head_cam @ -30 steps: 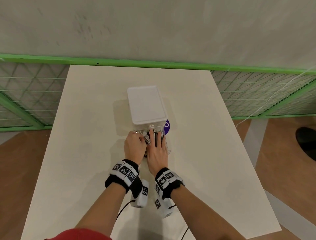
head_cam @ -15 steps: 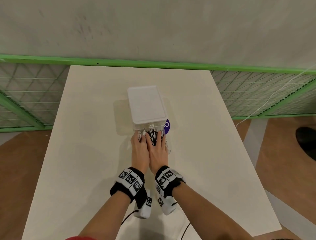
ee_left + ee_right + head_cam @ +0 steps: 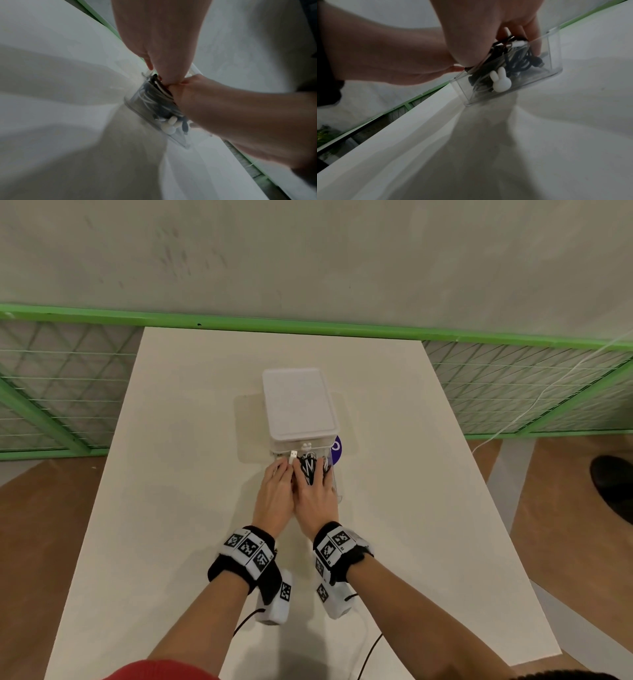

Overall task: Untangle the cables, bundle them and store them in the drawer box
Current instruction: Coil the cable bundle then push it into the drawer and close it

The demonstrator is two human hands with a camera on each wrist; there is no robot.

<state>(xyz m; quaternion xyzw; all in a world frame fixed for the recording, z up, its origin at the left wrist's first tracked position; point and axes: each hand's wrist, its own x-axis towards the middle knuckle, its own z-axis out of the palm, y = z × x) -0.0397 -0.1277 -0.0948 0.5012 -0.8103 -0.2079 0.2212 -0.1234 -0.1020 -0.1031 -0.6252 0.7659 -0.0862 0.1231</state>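
A white drawer box (image 3: pixel 299 405) stands mid-table with its clear drawer (image 3: pixel 338 491) pulled out toward me. Black and white cables (image 3: pixel 308 466) fill the drawer, and a white USB plug (image 3: pixel 293 455) sticks up at its back left. My left hand (image 3: pixel 278 475) and right hand (image 3: pixel 317 479) lie side by side, fingers extended, pressing down on the cables. In the right wrist view, my right hand's fingers (image 3: pixel 532 33) reach into the drawer (image 3: pixel 554 56) onto the cables (image 3: pixel 518 59), behind a white bunny-shaped knob (image 3: pixel 500 81). The left wrist view shows both hands over the cables (image 3: pixel 152 100).
A purple disc (image 3: pixel 337 450) lies against the box's right front corner. The white table (image 3: pixel 171 508) ends at a green-framed mesh fence (image 3: pixel 68 392) along the wall. Thin black wires (image 3: pixel 246 621) run from my wrist cameras across the near table.
My left hand went from a curled fist to lying flat beside the right hand. Both hands slid a little farther over the drawer, and the white USB plug now shows.
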